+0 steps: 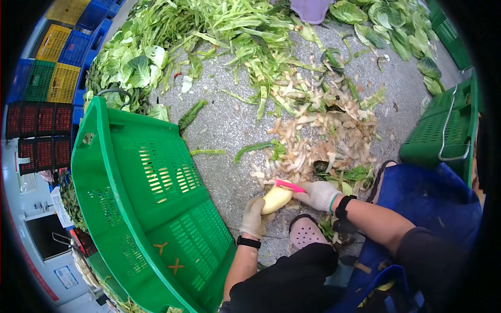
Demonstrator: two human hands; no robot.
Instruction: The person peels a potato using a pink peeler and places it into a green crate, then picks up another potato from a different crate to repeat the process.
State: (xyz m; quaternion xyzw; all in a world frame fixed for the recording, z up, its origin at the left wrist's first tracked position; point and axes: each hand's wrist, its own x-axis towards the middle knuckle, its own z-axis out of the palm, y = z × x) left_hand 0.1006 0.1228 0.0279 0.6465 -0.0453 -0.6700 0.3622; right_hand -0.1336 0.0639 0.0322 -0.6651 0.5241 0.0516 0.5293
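My left hand (pixel 253 218), in a pale glove, is closed around the lower end of a pale yellow potato (pixel 277 200) that looks mostly peeled. In my gloved right hand (pixel 320 196) is a pink peeler (pixel 289 185), its head lying against the potato's upper side. The fingers of the right hand wrap its handle and hide part of it. Just beyond both hands, a heap of brownish peelings (pixel 313 148) covers the floor.
A large green crate (pixel 151 172) leans close on my left; another green crate (pixel 438 125) stands at right. Green vegetable trimmings (pixel 209 26) and cabbage leaves (pixel 391 21) lie across the far floor (pixel 209 125). Stacked colored crates (pixel 52 68) line the left. My shoe (pixel 307 232) is below the hands.
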